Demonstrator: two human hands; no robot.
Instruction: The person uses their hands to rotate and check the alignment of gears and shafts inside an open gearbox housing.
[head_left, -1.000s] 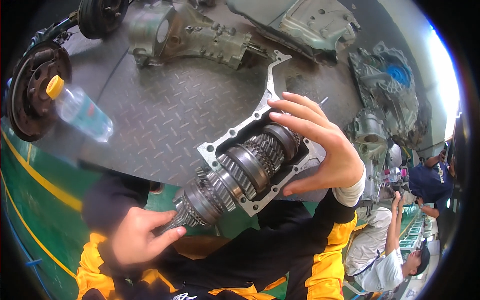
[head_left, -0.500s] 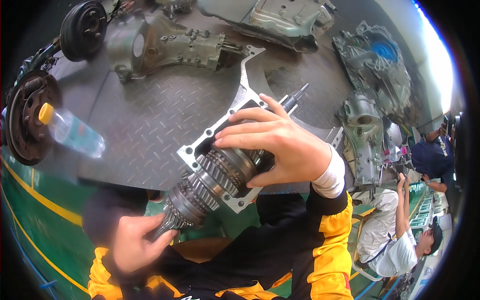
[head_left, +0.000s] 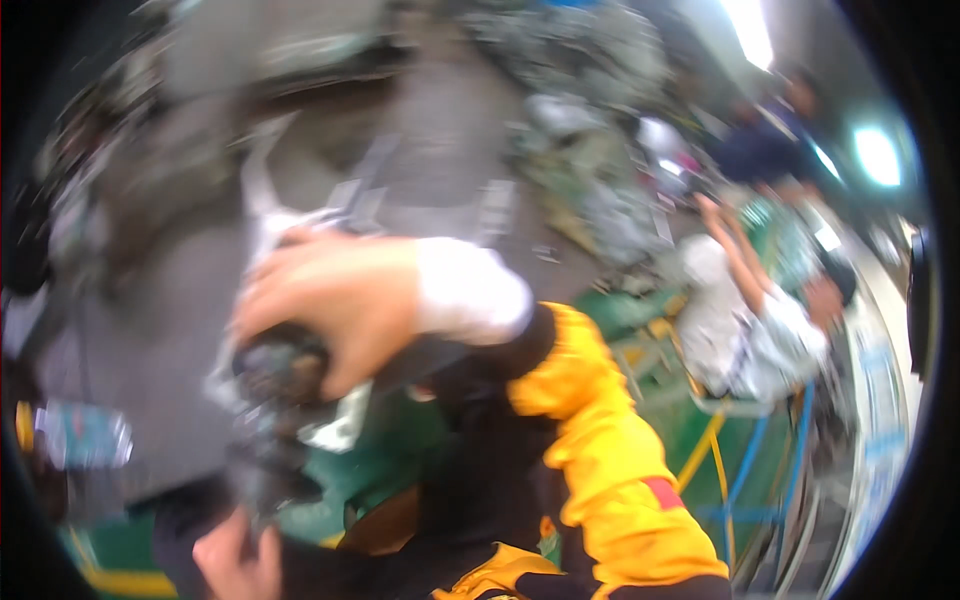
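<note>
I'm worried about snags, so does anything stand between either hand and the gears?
Nothing visible does. The right hand reaches around the upper part of the gears, and the left hand is at their lower end. Blur hides exactly where the fingers touch.

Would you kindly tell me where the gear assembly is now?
In the head view, the gear assembly is low, left of centre, with the right hand at its upper part and the left hand near its lower end.
</note>
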